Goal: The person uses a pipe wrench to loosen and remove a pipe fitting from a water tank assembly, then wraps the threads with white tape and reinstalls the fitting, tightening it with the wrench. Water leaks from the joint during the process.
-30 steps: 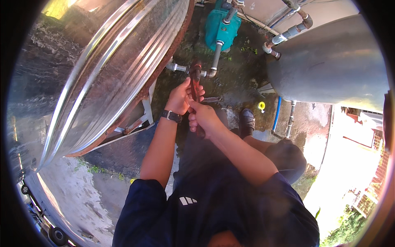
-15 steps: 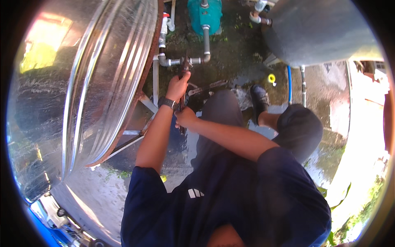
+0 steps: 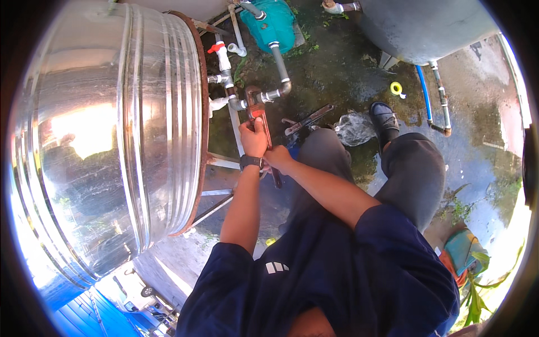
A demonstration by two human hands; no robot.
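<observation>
A red pipe wrench (image 3: 256,101) has its jaws at the short pipe joint (image 3: 269,95) below the teal pump (image 3: 269,28). My left hand (image 3: 252,136) is closed on the wrench just below its head. My right hand (image 3: 276,158) grips the handle farther down. A second wrench (image 3: 309,119) lies on the wet floor to the right, beside crumpled clear plastic (image 3: 353,129). A white valve with a red handle (image 3: 222,54) stands on the pipework above and left of my hands.
A steel tank (image 3: 101,185) fills the left side; a grey tank (image 3: 421,25) is upper right. A yellow tape roll (image 3: 396,88), blue pipe (image 3: 424,92) and grey pipe (image 3: 441,95) are to the right. My knees bend below; a bundle (image 3: 460,253) lies lower right.
My view has swung, bringing more pipework and the second wrench clearly into sight. The red wrench's head now sits on the pipe joint, with both hands still on it.
</observation>
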